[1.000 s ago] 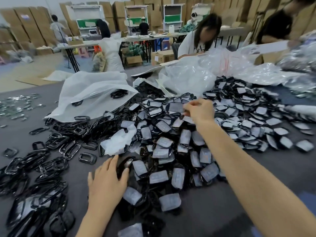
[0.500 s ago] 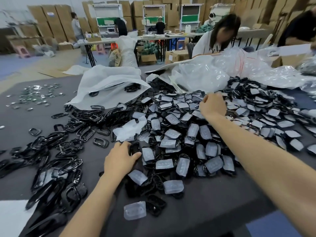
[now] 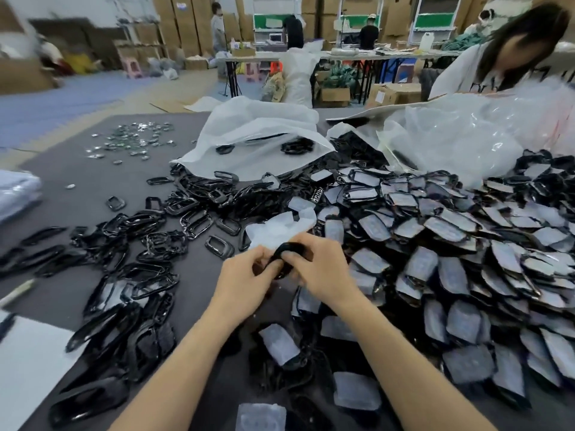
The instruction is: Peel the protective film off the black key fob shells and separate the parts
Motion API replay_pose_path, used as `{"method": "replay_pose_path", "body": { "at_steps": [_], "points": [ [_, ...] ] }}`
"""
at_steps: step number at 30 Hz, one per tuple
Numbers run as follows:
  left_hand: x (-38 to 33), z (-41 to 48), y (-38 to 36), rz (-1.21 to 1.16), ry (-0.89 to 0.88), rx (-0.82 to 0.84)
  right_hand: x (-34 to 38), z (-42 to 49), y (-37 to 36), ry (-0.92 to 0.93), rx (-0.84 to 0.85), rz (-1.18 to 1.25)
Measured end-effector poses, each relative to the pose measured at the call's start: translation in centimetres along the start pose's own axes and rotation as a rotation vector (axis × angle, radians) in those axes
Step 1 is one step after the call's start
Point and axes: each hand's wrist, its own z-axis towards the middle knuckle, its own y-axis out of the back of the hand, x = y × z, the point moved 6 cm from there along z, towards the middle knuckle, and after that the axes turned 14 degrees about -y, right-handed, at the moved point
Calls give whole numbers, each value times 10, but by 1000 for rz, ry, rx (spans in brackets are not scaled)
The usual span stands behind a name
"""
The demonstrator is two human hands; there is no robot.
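Both hands met above the middle of the dark grey table (image 3: 77, 169), very near to each other. The left hand (image 3: 245, 275) had its fingers curled and pinched the left side of one black key fob shell (image 3: 286, 251), and the right hand (image 3: 323, 272) gripped the same shell from the right side with bent fingers. The shell was lifted a little over the table, between the two thumbs; whether film was on it I could not tell, because the fingers covered most of it. Just behind the hands lay a small heap of peeled film (image 3: 277, 227), pale and crumpled. On the right spread a big pile of covered shells (image 3: 451, 244), each with a grey sheet on its face. On the left lay the black frames (image 3: 130, 275), scattered and overlapping. Further back a white bag (image 3: 255, 135) lay open with some black parts on it, beside a clear plastic sheet (image 3: 460, 135). Small shiny pieces (image 3: 133, 141) were spread at the far left corner. Another person (image 3: 497, 57) leaned over the far side of the table.
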Motion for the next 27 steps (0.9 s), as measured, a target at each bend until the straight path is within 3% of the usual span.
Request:
{"method": "replay_pose_path", "body": {
  "at_steps": [4,6,9,11,19,24,26,27],
  "points": [
    [33,5,43,275,6,-182,6,-12,17,147,-191,-28],
    [57,3,51,390,104,-125,3,-16,21,158,-221,-87],
    [75,2,39,505,155,77,-4,-14,-1,121,73,-284],
    [74,3,38,474,132,43,-8,-16,-18,163,226,-488],
    [65,1,41,463,129,-95,-10,-16,-15,175,228,-437],
    [36,-1,65,329,249,-188,-10,-18,-16,228,219,-464],
    [12,-7,75,56,231,-212,-10,-17,-15,216,214,-446],
    [-7,-11,74,-115,204,-145,-10,-16,-14,213,209,-442]
  ]
}}
